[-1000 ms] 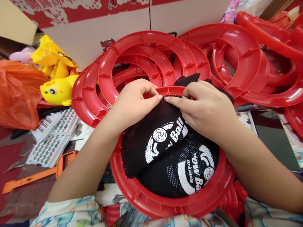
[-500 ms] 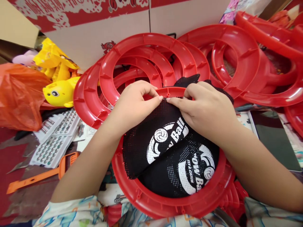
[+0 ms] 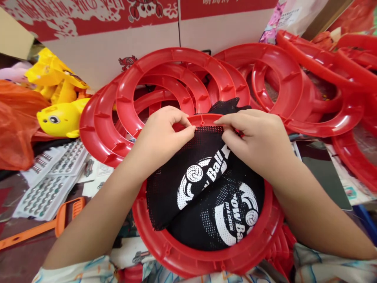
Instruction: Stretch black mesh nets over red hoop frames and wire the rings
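A red plastic ring [image 3: 206, 257] lies on my lap, with black mesh fabric [image 3: 188, 177] printed in white stretched loosely across it. My left hand [image 3: 163, 137] pinches the top edge of the mesh against the ring's far rim. Just to its right, my right hand [image 3: 256, 139] also pinches the mesh edge at the rim, fingertips almost meeting the left's. Both hands are closed on the fabric. A corner of mesh [image 3: 228, 105] sticks up behind the rim.
Several empty red rings [image 3: 176, 70] lean in stacks behind and to the right [image 3: 324, 118]. Yellow toy figures [image 3: 60, 116], an orange bag [image 3: 14, 129], blister cards of small batteries [image 3: 50, 184] and an orange tool [image 3: 63, 212] lie left. A red-and-white carton [image 3: 176, 31] stands behind.
The view has shifted slightly right and down. My fingers have moved a little along the mesh edge at the far rim; the ring and mesh stay in place.
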Demonstrator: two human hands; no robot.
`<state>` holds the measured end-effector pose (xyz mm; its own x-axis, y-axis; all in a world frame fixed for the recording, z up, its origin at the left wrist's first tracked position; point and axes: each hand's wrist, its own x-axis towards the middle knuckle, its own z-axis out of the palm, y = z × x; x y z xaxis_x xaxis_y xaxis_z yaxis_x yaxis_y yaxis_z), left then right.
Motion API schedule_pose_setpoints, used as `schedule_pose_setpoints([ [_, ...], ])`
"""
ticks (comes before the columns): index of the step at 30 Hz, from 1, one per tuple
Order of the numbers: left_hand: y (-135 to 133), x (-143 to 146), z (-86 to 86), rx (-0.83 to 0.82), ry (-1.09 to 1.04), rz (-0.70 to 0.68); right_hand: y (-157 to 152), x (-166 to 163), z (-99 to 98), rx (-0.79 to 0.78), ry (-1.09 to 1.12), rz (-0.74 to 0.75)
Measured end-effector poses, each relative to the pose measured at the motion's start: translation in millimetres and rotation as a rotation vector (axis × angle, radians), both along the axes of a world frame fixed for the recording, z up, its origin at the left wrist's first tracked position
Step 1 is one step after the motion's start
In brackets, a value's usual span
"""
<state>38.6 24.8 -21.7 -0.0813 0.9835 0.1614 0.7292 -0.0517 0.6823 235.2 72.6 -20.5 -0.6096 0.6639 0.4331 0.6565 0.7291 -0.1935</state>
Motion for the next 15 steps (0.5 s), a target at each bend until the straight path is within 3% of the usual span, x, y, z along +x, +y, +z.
schedule_pose_setpoints([
  [4, -0.3, 0.2, 0.8, -0.008, 0.004, -0.005, 0.6, 0.9, 0.8, -0.05, 0.016, 0.011],
  [15, -1.1, 1.0, 1.9, -0.009, 0.03, -0.003, 2.4, 0.6, -6.8, 0.09, -0.047, 0.046],
])
